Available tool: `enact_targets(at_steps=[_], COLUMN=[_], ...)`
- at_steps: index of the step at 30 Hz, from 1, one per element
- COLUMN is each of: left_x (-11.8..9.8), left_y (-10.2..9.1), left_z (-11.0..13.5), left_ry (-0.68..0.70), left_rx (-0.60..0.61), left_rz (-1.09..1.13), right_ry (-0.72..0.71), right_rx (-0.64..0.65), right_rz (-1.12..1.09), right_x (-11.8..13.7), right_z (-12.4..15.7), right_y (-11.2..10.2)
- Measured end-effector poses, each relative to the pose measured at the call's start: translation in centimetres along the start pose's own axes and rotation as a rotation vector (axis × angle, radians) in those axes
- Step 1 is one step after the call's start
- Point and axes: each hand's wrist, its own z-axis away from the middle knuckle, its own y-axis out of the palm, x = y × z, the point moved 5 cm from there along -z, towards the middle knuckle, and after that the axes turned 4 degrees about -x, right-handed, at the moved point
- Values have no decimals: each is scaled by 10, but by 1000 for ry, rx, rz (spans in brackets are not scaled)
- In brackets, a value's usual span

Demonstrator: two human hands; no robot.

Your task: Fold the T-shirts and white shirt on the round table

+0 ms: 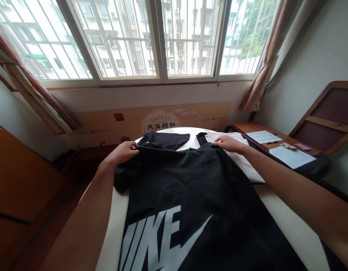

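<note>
- The black Nike T-shirt [191, 195] lies spread on a round white table [289, 229], with its large pale logo on the part nearest the person.
- The left hand [121, 152] is at the far left corner of the black Nike T-shirt, near the shoulder. Its fingers [132, 146] curl over the edge, clenched on the cloth.
- The right hand [229, 143] is at the far right edge of the T-shirt. Its fingers [218, 140] bend over the edge and appear to be grasping the cloth.
- Just beyond the T-shirt, on the table, lies a folded black garment [162, 140].
- A white garment [238, 162] lies just beyond the T-shirt's right side, partly under it and beneath the right hand.
- Well to the right of the T-shirt stands a wooden side table [247, 128], carrying sheets of paper [292, 156] and a small pink card [302, 146].
- Beyond the T-shirt, a printed banner [159, 122] with Chinese characters runs along the wall under a barred window [162, 37], which looks onto apartment buildings [191, 34].
- Striped curtains [261, 84] hang at the window's side, well beyond the T-shirt.
</note>
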Motion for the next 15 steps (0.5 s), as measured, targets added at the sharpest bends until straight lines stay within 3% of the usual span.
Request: enact_targets(at_steps=[5,8,11,15], left_x=[-7,-13,-8,-5], left_y=[-1,10,21,25], left_z=[-7,-6,-5,-6], left_ry=[117,119,9,16], left_rx=[-17,72,202,241], left_rz=[133,102,-33,-4], right_ry=[-24,-50,-34,138], right_rx=[250,253,218,199], right_rz=[-77,-198,-419,-675], right_x=[18,30,34,21], right_z=[4,14,24,32], right_y=[8,5,-6,-19])
